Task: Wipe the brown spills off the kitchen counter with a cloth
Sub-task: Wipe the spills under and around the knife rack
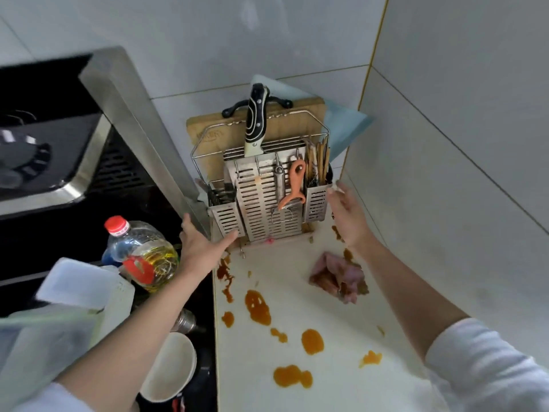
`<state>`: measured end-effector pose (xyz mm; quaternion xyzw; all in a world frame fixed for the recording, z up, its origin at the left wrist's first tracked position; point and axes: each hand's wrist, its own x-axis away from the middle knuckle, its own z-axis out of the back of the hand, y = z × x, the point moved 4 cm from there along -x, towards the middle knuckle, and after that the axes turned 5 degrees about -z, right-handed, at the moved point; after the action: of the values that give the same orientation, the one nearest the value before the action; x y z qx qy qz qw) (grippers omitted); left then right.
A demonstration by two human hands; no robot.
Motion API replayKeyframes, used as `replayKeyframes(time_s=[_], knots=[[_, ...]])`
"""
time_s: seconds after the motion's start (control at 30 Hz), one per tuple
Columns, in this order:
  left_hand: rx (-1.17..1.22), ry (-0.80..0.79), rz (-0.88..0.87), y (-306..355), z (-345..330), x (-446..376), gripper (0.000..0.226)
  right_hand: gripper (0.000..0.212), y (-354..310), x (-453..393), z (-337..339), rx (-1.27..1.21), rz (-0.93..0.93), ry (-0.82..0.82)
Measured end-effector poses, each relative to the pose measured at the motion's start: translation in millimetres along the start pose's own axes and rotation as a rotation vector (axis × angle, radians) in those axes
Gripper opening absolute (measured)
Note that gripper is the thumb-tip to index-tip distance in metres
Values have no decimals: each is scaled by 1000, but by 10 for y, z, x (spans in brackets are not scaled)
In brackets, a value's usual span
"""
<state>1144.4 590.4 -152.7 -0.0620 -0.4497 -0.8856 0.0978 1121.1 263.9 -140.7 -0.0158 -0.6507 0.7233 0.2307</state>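
Brown-orange spills (258, 307) dot the white counter (341, 367), with more streaks near its left edge and some by the right wall. A crumpled pink cloth (338, 276) lies on the counter near the right wall, stained brown, with no hand on it. My left hand (202, 246) rests against the lower left corner of a metal utensil rack (261, 200), fingers spread. My right hand (346, 212) is at the rack's right side, fingers apart, above the counter beyond the cloth.
The rack holds a knife (256, 120), an orange peeler (294, 185) and chopsticks; a wooden cutting board (205, 135) stands behind it. Left of the counter are an oil bottle (142, 251), a white bowl (169, 367) and the black stove (44, 162). Tiled walls close the corner.
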Motion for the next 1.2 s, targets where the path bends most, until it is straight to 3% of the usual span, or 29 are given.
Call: replayKeyframes(time_s=[0.07,0.17,0.3,0.4,0.53,0.7,0.9,1.2], knots=[[103,-5,-126,191,110,-60,131,68,-155,-52,-139,-25,41,-49],[232,5,-227,499,172,-147,127,68,-162,-70,-292,-24,66,-34],[257,-68,-181,646,230,-360,137,76,-200,-114,-332,-52,80,-22],[244,-222,-152,706,180,-466,125,79,-211,-172,-356,-7,57,-21],[201,-212,-170,694,130,-528,118,90,-171,-201,-365,-22,77,4],[72,-251,-246,705,126,-582,135,65,-153,-215,-391,-99,90,83],[16,-117,-319,659,117,-513,125,55,-157,-239,-383,-81,108,141],[-37,-46,-385,689,125,-395,112,49,-126,-280,-363,-69,126,138]])
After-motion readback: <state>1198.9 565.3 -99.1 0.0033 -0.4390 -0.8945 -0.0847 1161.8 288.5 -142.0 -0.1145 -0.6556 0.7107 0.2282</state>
